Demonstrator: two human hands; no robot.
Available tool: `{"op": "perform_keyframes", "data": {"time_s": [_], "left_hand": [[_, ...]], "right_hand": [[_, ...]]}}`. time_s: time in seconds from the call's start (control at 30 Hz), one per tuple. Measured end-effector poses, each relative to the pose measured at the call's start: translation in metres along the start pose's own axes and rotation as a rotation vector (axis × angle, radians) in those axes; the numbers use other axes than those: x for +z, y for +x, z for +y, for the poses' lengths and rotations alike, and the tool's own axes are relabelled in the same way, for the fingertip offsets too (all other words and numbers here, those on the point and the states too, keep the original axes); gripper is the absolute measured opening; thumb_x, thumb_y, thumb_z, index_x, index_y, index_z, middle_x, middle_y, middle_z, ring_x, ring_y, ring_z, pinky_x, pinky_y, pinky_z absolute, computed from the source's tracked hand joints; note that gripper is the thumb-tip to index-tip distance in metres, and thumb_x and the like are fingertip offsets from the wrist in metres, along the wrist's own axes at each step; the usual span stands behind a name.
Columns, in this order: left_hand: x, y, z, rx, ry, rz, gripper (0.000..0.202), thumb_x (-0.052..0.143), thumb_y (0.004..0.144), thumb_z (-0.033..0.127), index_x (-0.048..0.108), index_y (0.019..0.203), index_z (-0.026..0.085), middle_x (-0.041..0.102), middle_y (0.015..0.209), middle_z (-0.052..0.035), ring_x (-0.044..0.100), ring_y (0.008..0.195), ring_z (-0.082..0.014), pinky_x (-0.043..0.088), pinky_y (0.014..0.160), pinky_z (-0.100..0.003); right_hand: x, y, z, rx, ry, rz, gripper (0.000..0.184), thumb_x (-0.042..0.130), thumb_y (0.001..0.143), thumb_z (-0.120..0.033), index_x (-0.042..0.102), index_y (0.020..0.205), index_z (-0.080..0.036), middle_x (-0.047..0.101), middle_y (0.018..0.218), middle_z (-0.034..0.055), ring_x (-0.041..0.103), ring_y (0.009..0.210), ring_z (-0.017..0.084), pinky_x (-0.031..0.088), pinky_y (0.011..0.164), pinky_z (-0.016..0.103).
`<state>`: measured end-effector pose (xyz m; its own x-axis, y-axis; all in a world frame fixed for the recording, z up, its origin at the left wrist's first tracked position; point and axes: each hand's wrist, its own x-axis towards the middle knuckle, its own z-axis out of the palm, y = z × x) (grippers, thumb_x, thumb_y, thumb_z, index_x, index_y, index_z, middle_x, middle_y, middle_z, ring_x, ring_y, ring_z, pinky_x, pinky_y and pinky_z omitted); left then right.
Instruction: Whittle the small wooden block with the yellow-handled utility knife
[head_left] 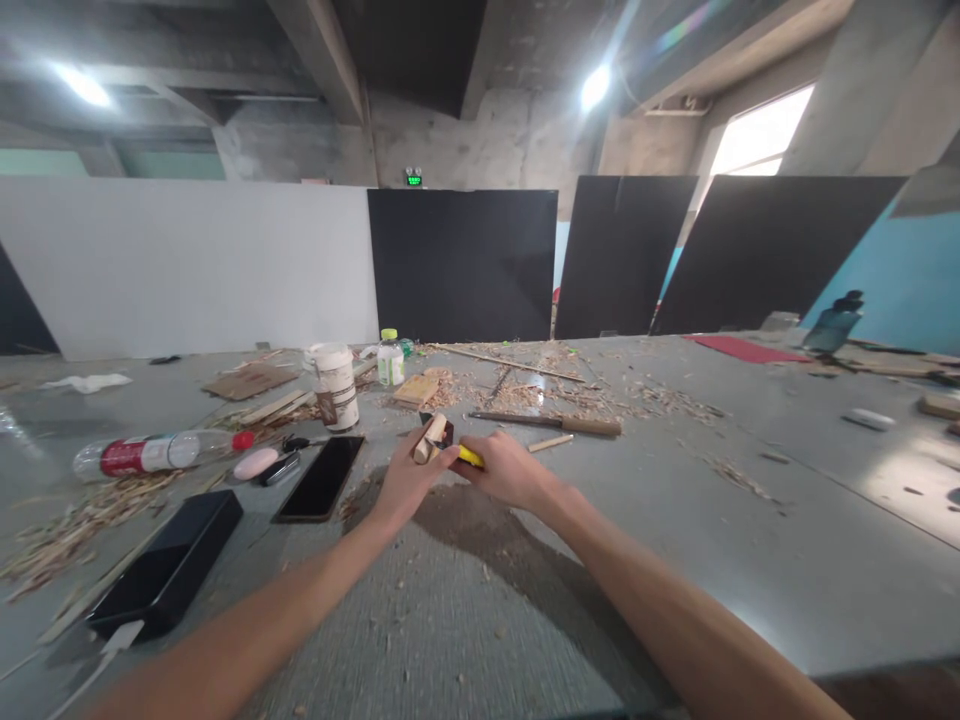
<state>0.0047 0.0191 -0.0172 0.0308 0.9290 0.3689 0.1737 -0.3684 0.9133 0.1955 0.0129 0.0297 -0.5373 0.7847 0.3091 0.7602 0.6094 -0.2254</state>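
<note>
My left hand (405, 478) is closed around a short, pale piece of wood (430, 440), which slants up out of the fingers. A dark part shows beside the wood, but I cannot make out what it is. Closed on a yellow-handled utility knife (470, 456), my right hand (511, 468) meets the left one at the wood. The knife's blade is too small to see clearly. Just beyond the hands lie a long file-like tool (592, 427) with a brown handle and a thin wood strip (551, 442).
Wood shavings (450, 388) litter the grey table. To the left are a phone (321, 480), a black power bank (169, 560) with a white cable, a paper cup (335, 390) and a lying plastic bottle (161, 453). A small bottle (390, 360) stands behind. A red mat (757, 348) lies far right.
</note>
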Motion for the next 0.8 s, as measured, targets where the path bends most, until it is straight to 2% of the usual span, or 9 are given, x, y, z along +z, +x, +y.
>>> {"op": "perform_keyframes", "data": {"time_s": [0.1,0.2,0.3,0.43,0.63,0.8], "left_hand": [[0.0,0.0,0.001,0.014,0.024,0.003,0.046,0.074,0.085,0.052,0.073,0.12,0.02,0.078,0.119,-0.0116,0.071,0.113,-0.0302,0.052,0.101,-0.04],[0.002,-0.001,0.005,0.034,0.067,0.038,0.04,0.07,0.089,0.052,0.073,0.114,0.021,0.078,0.116,-0.0113,0.072,0.111,-0.0295,0.052,0.1,-0.039],[0.003,-0.004,0.012,0.04,0.133,0.06,0.034,0.068,0.091,0.052,0.073,0.103,0.021,0.078,0.107,-0.0107,0.072,0.104,-0.0286,0.051,0.096,-0.037],[0.002,-0.006,0.016,0.011,0.191,0.066,0.033,0.067,0.092,0.052,0.071,0.1,0.02,0.078,0.101,-0.0088,0.07,0.097,-0.0263,0.051,0.089,-0.034],[0.001,-0.001,0.009,0.056,0.209,0.085,0.032,0.067,0.094,0.053,0.068,0.088,0.022,0.075,0.089,-0.005,0.068,0.088,-0.0231,0.05,0.083,-0.032],[0.001,-0.002,0.009,0.085,0.228,0.099,0.031,0.068,0.093,0.052,0.069,0.087,0.022,0.074,0.088,-0.0055,0.067,0.085,-0.0233,0.049,0.082,-0.033]], "right_hand": [[-0.001,0.0,-0.001,0.013,-0.036,0.0,0.02,0.062,0.104,-0.037,0.074,0.105,-0.021,0.074,0.081,0.0028,0.058,0.066,0.015,0.023,0.062,0.029],[0.001,0.001,-0.005,0.096,-0.114,0.033,0.024,0.058,0.106,-0.039,0.074,0.112,-0.021,0.076,0.087,0.0059,0.062,0.069,0.017,0.022,0.061,0.03],[0.001,0.0,-0.01,0.15,-0.166,0.035,0.027,0.055,0.107,-0.039,0.073,0.115,-0.021,0.077,0.089,0.0076,0.065,0.071,0.019,0.022,0.06,0.031],[0.002,-0.001,-0.014,0.168,-0.216,0.05,0.029,0.051,0.109,-0.039,0.071,0.119,-0.021,0.078,0.091,0.0086,0.067,0.071,0.02,0.025,0.06,0.03],[0.002,-0.002,-0.018,0.208,-0.274,0.047,0.028,0.049,0.109,-0.039,0.068,0.12,-0.021,0.077,0.096,0.0114,0.07,0.077,0.023,0.033,0.064,0.029],[0.002,-0.003,-0.019,0.226,-0.27,0.052,0.027,0.048,0.11,-0.038,0.067,0.115,-0.019,0.077,0.094,0.0117,0.07,0.075,0.023,0.031,0.063,0.029]]}}
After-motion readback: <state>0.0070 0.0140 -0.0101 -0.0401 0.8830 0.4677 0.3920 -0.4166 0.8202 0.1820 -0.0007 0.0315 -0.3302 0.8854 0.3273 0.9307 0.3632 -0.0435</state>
